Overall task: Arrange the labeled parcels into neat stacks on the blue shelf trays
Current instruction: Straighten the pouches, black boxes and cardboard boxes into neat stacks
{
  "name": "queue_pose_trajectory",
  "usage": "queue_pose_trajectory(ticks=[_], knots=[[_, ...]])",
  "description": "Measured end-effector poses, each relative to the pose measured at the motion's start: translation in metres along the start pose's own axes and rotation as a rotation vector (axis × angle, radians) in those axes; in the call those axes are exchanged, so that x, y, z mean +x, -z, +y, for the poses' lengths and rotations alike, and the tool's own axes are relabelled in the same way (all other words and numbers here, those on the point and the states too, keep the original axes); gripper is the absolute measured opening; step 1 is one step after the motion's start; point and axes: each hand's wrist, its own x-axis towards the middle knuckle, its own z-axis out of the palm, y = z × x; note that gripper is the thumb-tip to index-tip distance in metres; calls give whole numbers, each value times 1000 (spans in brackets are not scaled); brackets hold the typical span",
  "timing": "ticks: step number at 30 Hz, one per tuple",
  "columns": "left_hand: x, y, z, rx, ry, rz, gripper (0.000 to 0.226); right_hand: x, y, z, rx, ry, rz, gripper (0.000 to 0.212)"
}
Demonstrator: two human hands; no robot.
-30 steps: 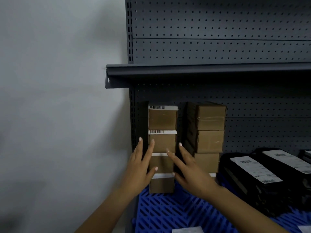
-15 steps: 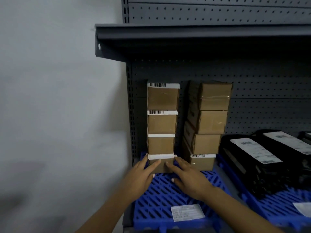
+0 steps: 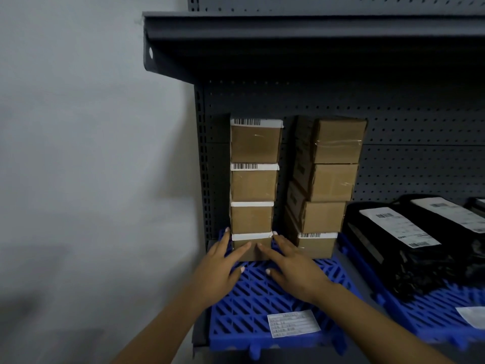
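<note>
Two stacks of brown cardboard parcels stand at the back of a blue slatted tray (image 3: 262, 308). The left stack (image 3: 253, 185) has white barcode labels along the top edges. The right stack (image 3: 325, 179) leans a little and its boxes are offset. My left hand (image 3: 223, 266) and my right hand (image 3: 291, 261) lie flat with straight fingers against the front and sides of the bottom box (image 3: 252, 245) of the left stack. Neither hand grips anything.
A dark metal shelf (image 3: 288, 35) overhangs the stacks, with pegboard behind. Black bagged parcels (image 3: 409, 245) with white labels lie on a second blue tray (image 3: 425, 316) at the right. A white label (image 3: 292, 323) is stuck on the near tray. A grey wall is on the left.
Both hands slid down from the middle of the left stack to its bottom box. The view dropped and moved closer.
</note>
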Motion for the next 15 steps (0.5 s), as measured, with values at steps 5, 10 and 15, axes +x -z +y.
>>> queue_pose_trajectory(ticks=[5, 10, 15], knots=[[1, 29, 7, 128, -47, 247, 58, -12, 29, -3, -51, 65, 231, 57], [24, 71, 29, 443, -134, 395, 91, 0, 63, -2, -323, 139, 446, 73], [55, 94, 46, 660, -48, 336, 126, 23, 94, -8, -494, 100, 503, 91]])
